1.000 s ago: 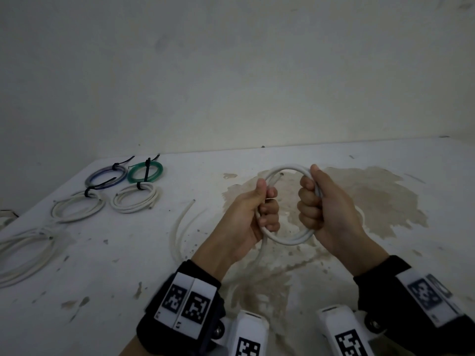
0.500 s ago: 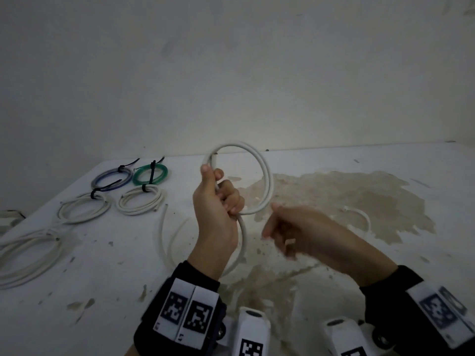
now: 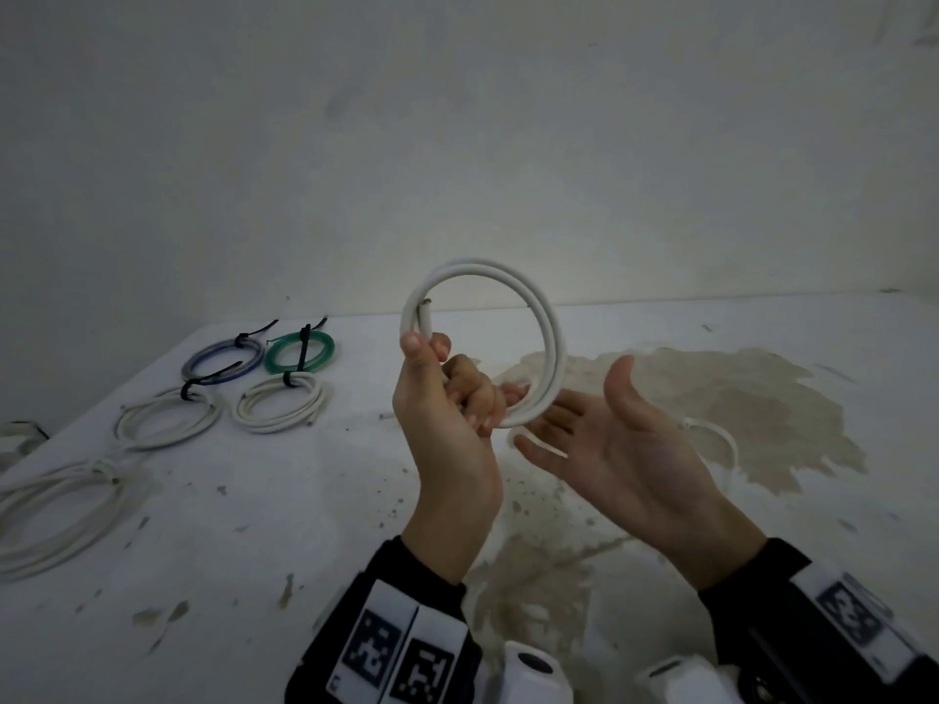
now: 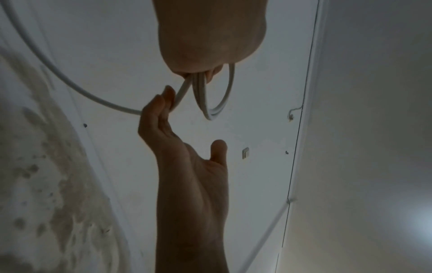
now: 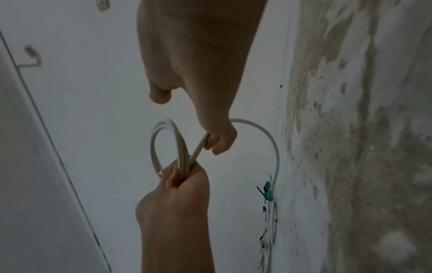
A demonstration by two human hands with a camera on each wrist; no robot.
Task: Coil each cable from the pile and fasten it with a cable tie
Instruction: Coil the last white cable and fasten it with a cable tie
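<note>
Thick white cable coil (image 3: 508, 343) held upright above the stained white worktop (image 3: 660, 500), far edge at the wall.
The left hand (image 3: 447, 414) has a closed grip round the coil's gathered turns; the right hand (image 3: 625, 439), palm up, thumb wide, pinches the trailing strand with its fingertips (image 5: 211, 142). Tied coils (image 3: 279, 403) lie well to the left.

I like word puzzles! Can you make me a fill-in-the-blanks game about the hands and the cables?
1. The round coil of white cable is gripped by the ____ hand.
2. The right hand feeds in the loose strand with its ____.
3. The green cable ring on the stained white table is fastened with a ____ tie.

Missing words: left; fingers; black
</note>
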